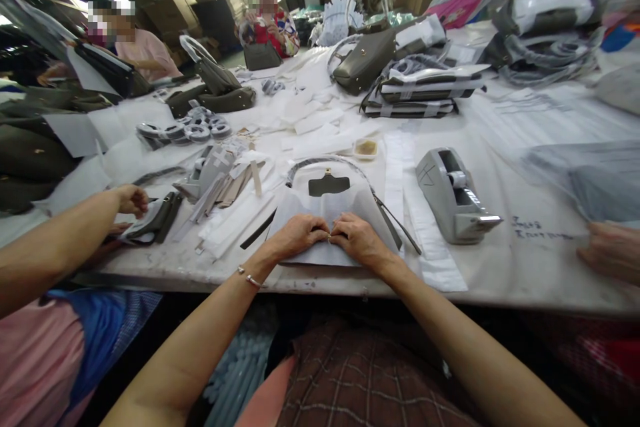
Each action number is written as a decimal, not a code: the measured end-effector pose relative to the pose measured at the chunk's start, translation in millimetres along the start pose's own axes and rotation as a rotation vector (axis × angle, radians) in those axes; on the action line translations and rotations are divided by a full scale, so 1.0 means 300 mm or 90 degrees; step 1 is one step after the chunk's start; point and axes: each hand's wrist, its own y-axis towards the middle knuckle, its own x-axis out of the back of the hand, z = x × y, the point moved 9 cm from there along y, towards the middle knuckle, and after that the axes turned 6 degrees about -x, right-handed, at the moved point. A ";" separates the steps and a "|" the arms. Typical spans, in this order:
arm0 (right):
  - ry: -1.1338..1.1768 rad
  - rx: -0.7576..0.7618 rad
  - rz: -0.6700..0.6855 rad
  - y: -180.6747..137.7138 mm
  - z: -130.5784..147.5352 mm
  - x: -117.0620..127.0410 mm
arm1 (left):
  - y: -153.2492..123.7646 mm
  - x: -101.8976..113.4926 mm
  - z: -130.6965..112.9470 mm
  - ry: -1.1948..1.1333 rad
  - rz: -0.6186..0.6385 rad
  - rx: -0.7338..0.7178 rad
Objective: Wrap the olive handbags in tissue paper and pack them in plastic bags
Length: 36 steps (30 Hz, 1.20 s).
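Note:
In front of me lies a dark olive handbag point(329, 185), mostly covered by white sheet paper point(345, 203). Its wrapped handle point(327, 160) arches away from me, and a thin dark strap point(400, 225) pokes out at the right. My left hand point(303, 235) and my right hand point(359, 238) meet over the front of the bag, fingertips pinched almost together. Whatever is between the fingertips is too small to make out. A bracelet point(250, 277) circles my left wrist.
A grey tape dispenser point(450, 197) stands to the right, another point(207, 170) to the left beside paper strips point(230, 187). Stacked bags point(420, 90) lie behind. Co-workers' hands reach in at left point(133, 201) and right point(613, 250); a person point(270, 27) sits across.

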 end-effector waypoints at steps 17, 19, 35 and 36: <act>0.021 0.019 -0.018 -0.012 0.004 0.012 | 0.007 -0.026 -0.009 0.053 -0.019 -0.077; 0.022 0.016 -0.015 -0.012 0.001 0.015 | 0.001 -0.020 -0.011 0.035 -0.039 -0.101; -0.013 -0.006 0.014 0.000 0.014 0.017 | -0.011 -0.005 -0.013 0.062 -0.119 -0.117; -0.016 -0.007 0.016 0.000 0.014 0.016 | -0.012 -0.004 -0.011 0.059 -0.122 -0.113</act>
